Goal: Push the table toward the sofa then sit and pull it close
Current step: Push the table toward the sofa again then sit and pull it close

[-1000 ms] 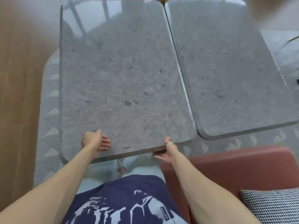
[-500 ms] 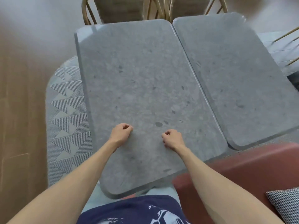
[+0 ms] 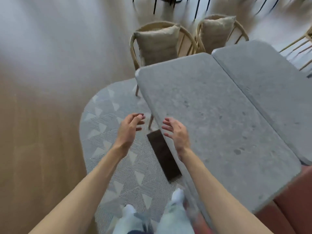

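Grey stone tabletop (image 3: 211, 125) sits to your right with its near corner over the red sofa (image 3: 290, 205), butted against a second slab (image 3: 270, 85); both hands are off it, left hand (image 3: 129, 130) spread with fingers loosely curled over the rug (image 3: 108, 149), right hand (image 3: 176, 132) spread just above the tabletop's left edge, holding nothing. Pull-close step looks done or paused, so if it needs more, you have to regrip that edge with both hands first. Versus half a second ago: your fists rested on the slab and you faced it square, now the hands are lifted and the view has swung left, showing your feet and the dark base plate (image 3: 163, 156).
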A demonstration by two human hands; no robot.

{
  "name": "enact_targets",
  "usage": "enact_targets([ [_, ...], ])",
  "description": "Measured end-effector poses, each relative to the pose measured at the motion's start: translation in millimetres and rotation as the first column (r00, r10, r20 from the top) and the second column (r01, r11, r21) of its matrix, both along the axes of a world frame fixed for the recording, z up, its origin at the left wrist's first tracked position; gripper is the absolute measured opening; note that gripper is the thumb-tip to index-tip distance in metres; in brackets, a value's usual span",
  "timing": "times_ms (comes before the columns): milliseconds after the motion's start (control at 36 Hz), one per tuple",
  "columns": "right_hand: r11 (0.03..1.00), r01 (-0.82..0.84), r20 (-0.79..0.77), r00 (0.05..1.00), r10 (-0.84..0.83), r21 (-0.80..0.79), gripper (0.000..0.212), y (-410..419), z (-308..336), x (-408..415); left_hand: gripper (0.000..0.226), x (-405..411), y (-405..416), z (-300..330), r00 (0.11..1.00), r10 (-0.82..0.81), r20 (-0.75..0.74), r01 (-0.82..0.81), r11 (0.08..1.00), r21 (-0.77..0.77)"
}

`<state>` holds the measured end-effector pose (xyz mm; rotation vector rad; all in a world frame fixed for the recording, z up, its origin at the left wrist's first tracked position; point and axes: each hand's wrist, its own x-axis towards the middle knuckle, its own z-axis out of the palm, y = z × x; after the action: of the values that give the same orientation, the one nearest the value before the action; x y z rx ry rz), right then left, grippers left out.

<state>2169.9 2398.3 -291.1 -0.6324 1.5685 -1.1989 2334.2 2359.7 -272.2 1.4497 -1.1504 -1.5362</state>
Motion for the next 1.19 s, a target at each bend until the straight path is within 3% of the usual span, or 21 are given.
enact_targets([
  [361,0.966,-0.007,0.005,1.000,0.009,-0.259,0.036,-173,77,84,0.034,164,-174,64,0.996,0.053,-0.067,-0.071,0.952,-0.299],
  [667,0.936,0.013,0.098,0.995,0.024,-0.351,0.037,-433,82,177,0.029,246,-409,98,0.994,0.092,-0.059,-0.107,0.928,-0.356],
  [917,0.888,-0.148,-0.042,0.989,0.144,-0.436,0.040,-632,141,251,0.033,317,-596,140,0.982,0.136,-0.131,-0.181,0.879,-0.442],
  [1083,0.875,-0.113,-0.106,0.992,0.072,-0.470,0.047,-763,160,281,0.026,337,-746,132,0.984,0.093,-0.152,-0.152,0.881,-0.447],
  [1194,0.877,-0.001,-0.108,0.993,-0.058,-0.481,0.050,-850,181,280,0.032,316,-861,155,0.986,-0.062,-0.155,-0.025,0.863,-0.504],
])
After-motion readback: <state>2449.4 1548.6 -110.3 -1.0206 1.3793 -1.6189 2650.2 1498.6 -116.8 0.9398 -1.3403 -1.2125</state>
